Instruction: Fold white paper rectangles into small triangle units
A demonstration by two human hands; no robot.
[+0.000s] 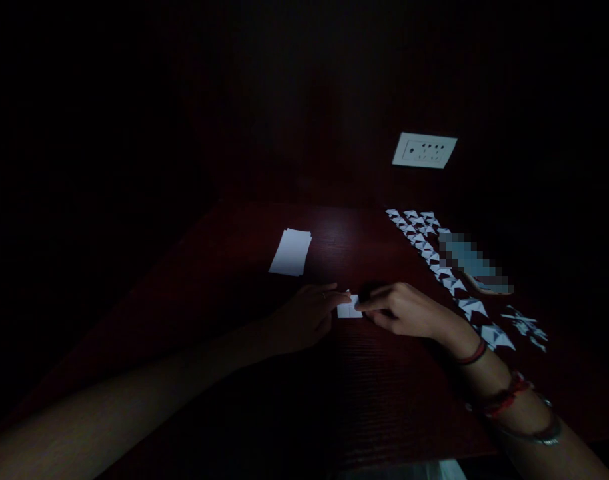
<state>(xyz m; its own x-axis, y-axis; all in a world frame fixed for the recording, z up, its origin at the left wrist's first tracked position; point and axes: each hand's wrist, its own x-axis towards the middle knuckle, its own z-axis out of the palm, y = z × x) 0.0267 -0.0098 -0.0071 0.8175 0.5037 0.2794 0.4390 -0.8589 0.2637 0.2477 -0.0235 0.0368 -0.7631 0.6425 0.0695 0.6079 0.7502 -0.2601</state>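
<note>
A small white paper piece (pixel 349 309) lies on the dark red-brown table (pixel 364 393), between my two hands. My left hand (pixel 304 317) pinches its left edge with the fingertips pressed together. Closed at the fingertips, my right hand (pixel 409 310) holds the right edge of the same paper. Red thread bands and a metal bangle circle my right wrist. The room is very dark.
A stack of white paper slips (pixel 290 252) lies at the back left. Several folded white paper pieces (pixel 434 257) run in a row along the right side, with a few more (pixel 527 327) farther right. A white socket plate (pixel 424 150) sits on the wall behind.
</note>
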